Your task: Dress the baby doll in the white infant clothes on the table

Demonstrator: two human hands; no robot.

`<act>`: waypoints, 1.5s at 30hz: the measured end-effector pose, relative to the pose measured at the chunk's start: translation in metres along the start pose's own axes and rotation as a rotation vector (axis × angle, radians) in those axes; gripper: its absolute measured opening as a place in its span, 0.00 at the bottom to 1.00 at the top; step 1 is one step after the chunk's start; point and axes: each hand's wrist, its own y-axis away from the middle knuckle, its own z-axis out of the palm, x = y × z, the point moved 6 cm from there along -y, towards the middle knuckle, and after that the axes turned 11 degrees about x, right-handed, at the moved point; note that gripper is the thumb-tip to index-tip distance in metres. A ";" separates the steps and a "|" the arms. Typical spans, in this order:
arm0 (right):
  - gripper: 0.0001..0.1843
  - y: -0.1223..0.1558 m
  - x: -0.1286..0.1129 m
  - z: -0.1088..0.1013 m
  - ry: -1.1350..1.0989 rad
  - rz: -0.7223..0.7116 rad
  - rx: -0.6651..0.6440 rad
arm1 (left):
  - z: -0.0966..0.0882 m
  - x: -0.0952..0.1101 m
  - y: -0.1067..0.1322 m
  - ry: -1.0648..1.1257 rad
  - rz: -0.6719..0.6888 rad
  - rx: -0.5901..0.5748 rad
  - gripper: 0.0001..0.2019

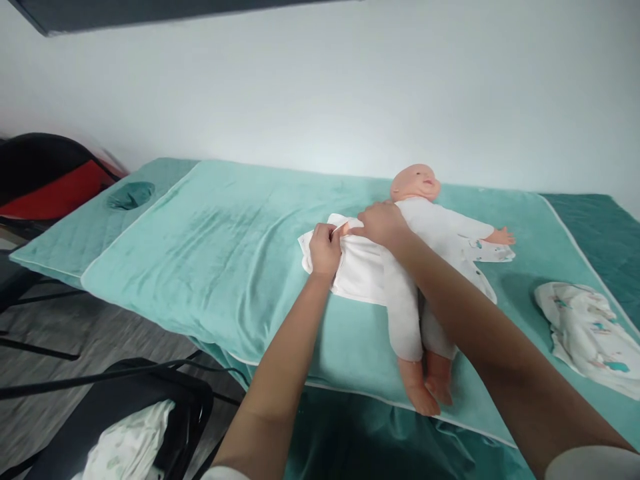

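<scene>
A baby doll in a white long-sleeved suit lies face up, its bare feet toward me. Under it is spread an open white garment whose printed side shows at the right edge. My left hand is closed on the garment's sleeve, left of the doll. My right hand is closed around the doll's arm near the chest, fingers pointing left. A bit of the doll's hand shows between my two hands. The doll's other arm stretches out to the right.
A teal padded massage table with a face hole at left stands against a white wall. Folded printed baby clothes lie at right. A black chair holding a printed cloth is at lower left. Another chair has red on it.
</scene>
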 end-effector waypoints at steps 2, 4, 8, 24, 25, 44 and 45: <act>0.31 0.000 -0.001 0.000 -0.002 0.009 0.016 | 0.005 0.008 0.003 -0.020 0.100 -0.076 0.06; 0.28 -0.001 -0.003 0.000 -0.007 0.018 0.018 | 0.011 0.013 0.006 -0.026 0.173 -0.151 0.06; 0.24 0.000 -0.006 0.001 -0.022 0.014 0.037 | 0.015 0.019 0.010 -0.043 0.223 -0.194 0.08; 0.16 0.032 0.009 -0.021 -0.135 0.146 0.283 | 0.003 -0.005 -0.004 -0.292 -0.050 0.016 0.08; 0.16 0.035 0.013 -0.025 -0.183 0.176 0.312 | 0.003 -0.003 -0.004 -0.278 -0.021 0.012 0.06; 0.35 0.153 0.158 0.039 -0.923 0.895 0.586 | 0.006 0.027 0.008 -0.015 0.047 -0.045 0.06; 0.35 0.150 0.156 0.041 -0.985 0.884 0.605 | 0.007 0.028 0.006 0.025 -0.034 -0.045 0.06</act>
